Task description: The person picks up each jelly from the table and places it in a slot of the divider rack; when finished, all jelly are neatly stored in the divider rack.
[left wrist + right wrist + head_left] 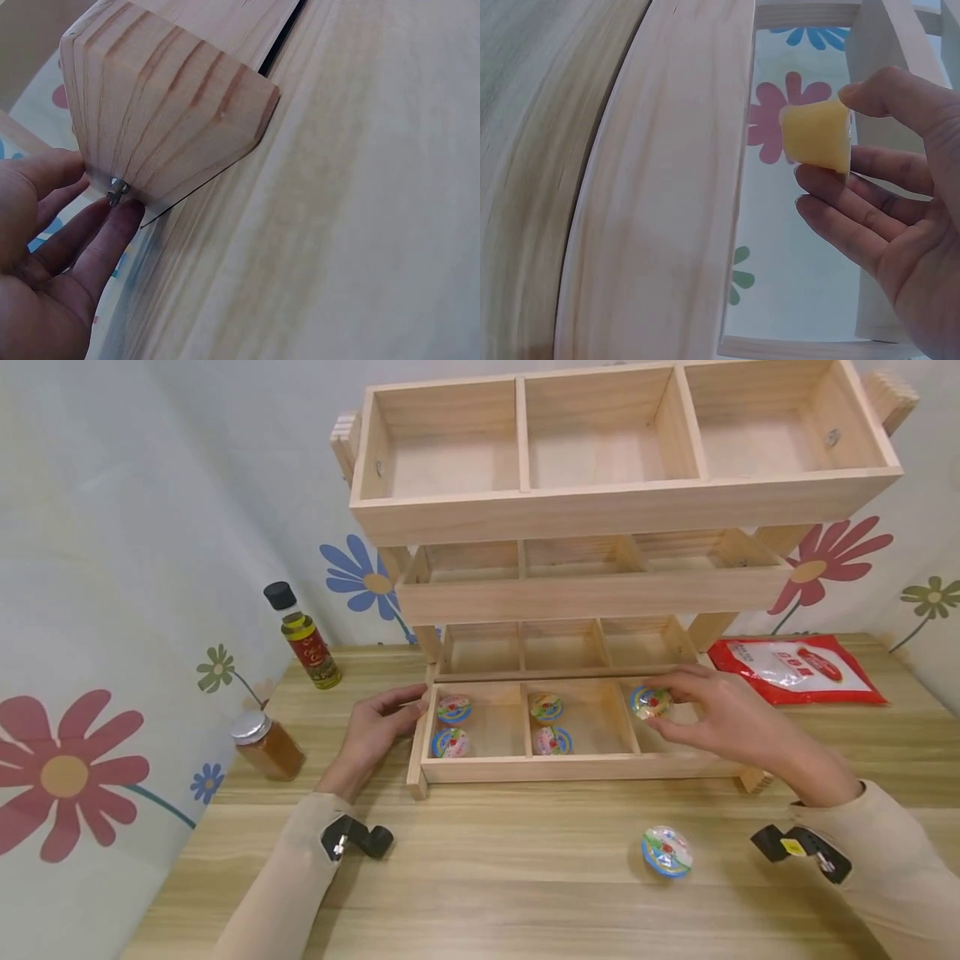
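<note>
My right hand (727, 714) pinches a jelly cup (647, 702) by its edge, over the right compartment of the rack's lowest front tray. In the right wrist view this cup (815, 136) shows a yellow body, held between thumb and fingers. Fingertips of my left hand (375, 735) touch the left end of the wooden rack (585, 768); the left wrist view has them beside a metal bolt (117, 190). Two jelly cups (452, 742) lie in the left compartment, two more (552, 741) in the middle one. Another jelly cup (667, 852) rests on the table in front.
Three further tiers rise behind, the top tray (622, 510) overhanging the lower ones. An oil bottle (303, 639) and a spice jar (267, 746) stand at left. A red and white packet (798, 670) lies at right on the wooden table (510, 877), near the flowered backdrop.
</note>
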Demonstrator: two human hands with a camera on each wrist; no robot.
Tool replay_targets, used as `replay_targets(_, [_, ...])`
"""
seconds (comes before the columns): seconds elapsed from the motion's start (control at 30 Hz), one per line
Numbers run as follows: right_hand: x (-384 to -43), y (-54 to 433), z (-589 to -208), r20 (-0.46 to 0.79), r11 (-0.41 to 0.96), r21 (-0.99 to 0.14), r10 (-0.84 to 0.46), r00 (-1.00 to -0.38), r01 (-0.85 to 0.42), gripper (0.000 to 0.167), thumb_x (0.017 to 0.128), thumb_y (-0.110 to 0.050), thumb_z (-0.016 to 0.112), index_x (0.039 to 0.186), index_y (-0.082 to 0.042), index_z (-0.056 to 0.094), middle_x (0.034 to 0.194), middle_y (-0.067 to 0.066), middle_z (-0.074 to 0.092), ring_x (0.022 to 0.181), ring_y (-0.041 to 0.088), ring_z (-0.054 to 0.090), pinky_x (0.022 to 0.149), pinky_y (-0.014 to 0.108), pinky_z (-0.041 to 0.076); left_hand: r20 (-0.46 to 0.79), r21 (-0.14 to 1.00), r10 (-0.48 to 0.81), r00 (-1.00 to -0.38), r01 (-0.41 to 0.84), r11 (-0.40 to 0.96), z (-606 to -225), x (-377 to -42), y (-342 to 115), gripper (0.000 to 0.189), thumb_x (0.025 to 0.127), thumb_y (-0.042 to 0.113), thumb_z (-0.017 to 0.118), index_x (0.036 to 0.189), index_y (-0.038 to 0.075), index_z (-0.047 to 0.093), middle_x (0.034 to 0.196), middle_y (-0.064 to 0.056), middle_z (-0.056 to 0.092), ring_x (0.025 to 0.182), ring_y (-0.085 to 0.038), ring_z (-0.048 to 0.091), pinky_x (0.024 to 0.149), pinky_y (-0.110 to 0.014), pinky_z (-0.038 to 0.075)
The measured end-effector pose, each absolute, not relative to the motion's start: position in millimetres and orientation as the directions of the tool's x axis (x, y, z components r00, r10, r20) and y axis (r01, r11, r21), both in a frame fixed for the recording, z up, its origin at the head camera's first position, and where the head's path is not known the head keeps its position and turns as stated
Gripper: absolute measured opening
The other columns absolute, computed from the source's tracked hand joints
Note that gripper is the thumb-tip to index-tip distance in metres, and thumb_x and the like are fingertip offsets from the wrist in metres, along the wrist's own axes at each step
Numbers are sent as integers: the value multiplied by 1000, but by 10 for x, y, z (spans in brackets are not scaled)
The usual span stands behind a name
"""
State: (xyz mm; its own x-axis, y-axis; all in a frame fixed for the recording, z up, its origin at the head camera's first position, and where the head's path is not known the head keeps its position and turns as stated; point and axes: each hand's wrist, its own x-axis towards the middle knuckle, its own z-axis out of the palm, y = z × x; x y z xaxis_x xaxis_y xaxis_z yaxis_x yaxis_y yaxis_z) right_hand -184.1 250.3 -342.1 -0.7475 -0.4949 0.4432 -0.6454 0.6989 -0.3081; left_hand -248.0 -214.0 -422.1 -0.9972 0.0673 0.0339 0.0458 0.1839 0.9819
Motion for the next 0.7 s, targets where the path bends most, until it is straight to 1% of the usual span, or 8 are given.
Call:
replay_targets(0.17, [-1917, 2491, -3432, 451, 699, -314, -485, -749, -642, 43, 79, -12, 92, 118, -2, 77, 108, 7, 74, 86, 22, 70, 66, 42, 62, 39, 983, 69, -997, 51, 178, -4226, -2495, -2138, 41, 103, 16, 72, 139, -2, 67, 135, -25, 67, 105, -11, 71, 88, -26, 62])
replay_targets(0.3, [-1978, 2481, -3419, 420, 724, -340, -454, -786, -600, 40, 83, -14, 90, 118, -2, 78, 103, 6, 72, 86, 23, 69, 68, 41, 61, 39, 982, 73, -997, 52, 181, -4226, -2494, -2140, 42, 103, 16, 73, 140, -2, 67, 135, -25, 67, 107, -13, 71, 89, -26, 62])
replay_targets(0.57, [-2095, 2467, -3475, 304, 748, -448, -387, -871, -489, 44, 90, -21, 85, 126, 0, 72, 113, 17, 74, 97, 32, 73, 81, 51, 61, 21, 983, 56, -998, 31, 181, -4238, -2486, -2152, 42, 102, 17, 74, 139, 0, 68, 136, -22, 67, 108, -14, 70, 89, -27, 62])
replay_targets(0.7, [-2131, 2467, -3523, 265, 755, -491, -345, -900, -434, 45, 92, -23, 83, 126, 2, 70, 113, 19, 74, 99, 35, 74, 85, 53, 61, 22, 983, 59, -998, 32, 182, -4236, -2492, -2153, 41, 102, 17, 74, 139, 0, 68, 136, -22, 68, 108, -14, 70, 89, -27, 62])
